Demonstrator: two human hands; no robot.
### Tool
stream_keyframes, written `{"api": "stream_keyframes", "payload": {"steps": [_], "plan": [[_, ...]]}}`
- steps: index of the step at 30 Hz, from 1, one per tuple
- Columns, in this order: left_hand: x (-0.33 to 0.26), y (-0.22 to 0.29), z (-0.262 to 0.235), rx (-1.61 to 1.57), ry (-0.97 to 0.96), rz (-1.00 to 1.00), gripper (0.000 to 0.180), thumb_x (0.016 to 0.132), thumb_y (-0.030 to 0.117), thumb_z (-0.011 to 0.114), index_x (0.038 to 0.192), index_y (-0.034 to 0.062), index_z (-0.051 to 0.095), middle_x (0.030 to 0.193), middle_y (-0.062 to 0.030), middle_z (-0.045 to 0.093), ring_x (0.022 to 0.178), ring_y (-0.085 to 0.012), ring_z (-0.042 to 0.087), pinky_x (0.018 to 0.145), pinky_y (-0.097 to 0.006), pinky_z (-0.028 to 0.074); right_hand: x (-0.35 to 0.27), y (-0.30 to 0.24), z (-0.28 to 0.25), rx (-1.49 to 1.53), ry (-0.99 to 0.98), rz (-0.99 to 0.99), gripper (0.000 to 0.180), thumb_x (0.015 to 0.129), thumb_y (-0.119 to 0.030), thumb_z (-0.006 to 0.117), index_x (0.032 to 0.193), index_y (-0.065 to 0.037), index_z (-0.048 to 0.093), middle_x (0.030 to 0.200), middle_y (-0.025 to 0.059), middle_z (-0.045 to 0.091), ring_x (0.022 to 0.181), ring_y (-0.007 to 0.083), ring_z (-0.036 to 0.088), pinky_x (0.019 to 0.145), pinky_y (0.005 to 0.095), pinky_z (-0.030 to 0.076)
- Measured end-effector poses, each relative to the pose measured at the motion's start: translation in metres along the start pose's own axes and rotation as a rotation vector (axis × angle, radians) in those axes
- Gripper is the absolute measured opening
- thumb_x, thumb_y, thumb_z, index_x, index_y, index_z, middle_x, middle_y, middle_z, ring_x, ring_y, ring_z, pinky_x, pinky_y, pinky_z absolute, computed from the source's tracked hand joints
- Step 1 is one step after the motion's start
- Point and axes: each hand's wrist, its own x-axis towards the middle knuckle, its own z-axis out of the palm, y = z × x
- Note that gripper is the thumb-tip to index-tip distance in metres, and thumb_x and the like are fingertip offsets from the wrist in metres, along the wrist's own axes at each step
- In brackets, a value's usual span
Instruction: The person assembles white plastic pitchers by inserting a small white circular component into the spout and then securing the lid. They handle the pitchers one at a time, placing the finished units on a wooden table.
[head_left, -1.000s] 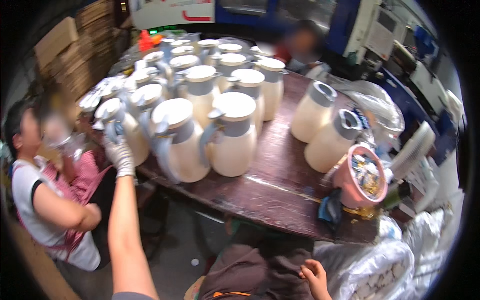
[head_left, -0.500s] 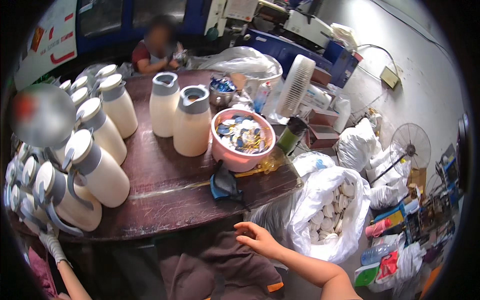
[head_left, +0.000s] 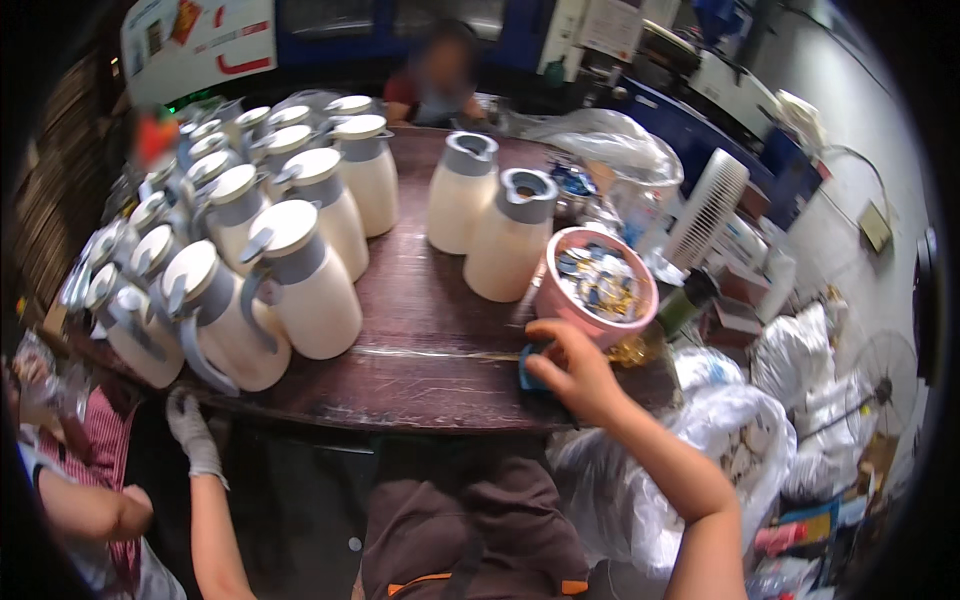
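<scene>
The right hand (head_left: 578, 372) is poised at the near side of the pink bucket (head_left: 552, 302), over a small blue piece of cloth (head_left: 528, 374) on the table (head_left: 430, 378). Its fingers are bent, with the thumb standing off from the forefinger and blue showing beside it; whether skin meets cloth I can't make out from here. I'd expect that piece to be light and limp, nothing that could break, and best pinched by an edge or a raised fold, though the hand hides part of it.

The left hand (head_left: 195, 437), in a pale glove, is well off to the bucket's left, beyond the table's near edge and close to the lidded jugs. Its fingers look close together; I can't tell whether they grip anything. The front jug (head_left: 235, 340) stands upright, well left of the bucket. It looks stiff and smooth, probably light if empty, and likely slippery round the belly, so the grey handle (head_left: 193, 350) seems the sensible hold.

Just left of the bucket stand two lidless jugs (head_left: 505, 262). I see no handle on them from this side, so I'd take either by its narrower grey collar (head_left: 525, 208).
</scene>
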Motion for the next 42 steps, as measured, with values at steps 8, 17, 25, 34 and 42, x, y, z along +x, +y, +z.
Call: {"api": "stream_keyframes", "payload": {"steps": [8,17,25,34,42], "plan": [[-0.192,0.098,-0.019,-0.402,-0.439,-0.669,0.013,0.085,0.008,0.057,0.098,0.0052,0.059,0.083,-0.005,0.062,0.067,-0.014,0.062,0.054,-0.026,0.052,0.214,0.029,-0.043,-0.54,0.033,0.322,0.058,0.079,-0.043,0.067,0.117,0.0,0.057,0.121,0.0202,0.06,0.094,0.0316,0.066,0.084,0.0431,0.051],[-0.17,0.292,0.052,-0.351,-0.612,0.189,0.035,0.082,0.014,0.065,0.113,-0.0018,0.059,0.102,-0.0098,0.064,0.096,-0.0203,0.061,0.087,-0.033,0.049,0.029,-0.037,-0.014,-0.441,0.109,-0.47,0.033,0.08,-0.026,0.07,0.105,-0.008,0.059,0.106,0.0145,0.062,0.078,0.035,0.065,0.062,0.0429,0.053],[-0.25,0.318,0.076,-0.354,-1.437,0.046,0.04,0.075,0.014,0.075,0.111,0.0008,0.065,0.099,-0.0078,0.069,0.091,-0.0137,0.064,0.084,-0.028,0.05,-0.176,0.0,-0.036,-0.39,-0.022,-0.584,0.035,0.07,-0.021,0.077,0.102,-0.013,0.067,0.107,0.0046,0.067,0.086,0.0227,0.068,0.07,0.0311,0.054],[-0.281,0.301,0.047,-0.516,-1.199,-0.362,0.025,0.079,0.007,0.075,0.103,0.0038,0.066,0.09,0.0006,0.067,0.081,-0.0076,0.06,0.075,-0.024,0.05,-0.459,0.329,-0.045,-0.992,0.331,1.24,0.039,0.088,-0.022,0.057,0.118,0.001,0.054,0.122,0.0191,0.057,0.112,0.0345,0.053,0.096,0.0414,0.042],[-0.297,0.316,0.05,-0.357,-1.347,-0.288,0.034,0.078,0.006,0.072,0.11,0.0003,0.065,0.094,-0.0015,0.066,0.088,-0.0086,0.06,0.083,-0.025,0.05,-0.457,0.368,-0.006,-0.903,0.337,1.273,0.046,0.08,-0.029,0.064,0.114,0.002,0.058,0.122,0.0192,0.055,0.116,0.0331,0.05,0.097,0.0411,0.042]]}}
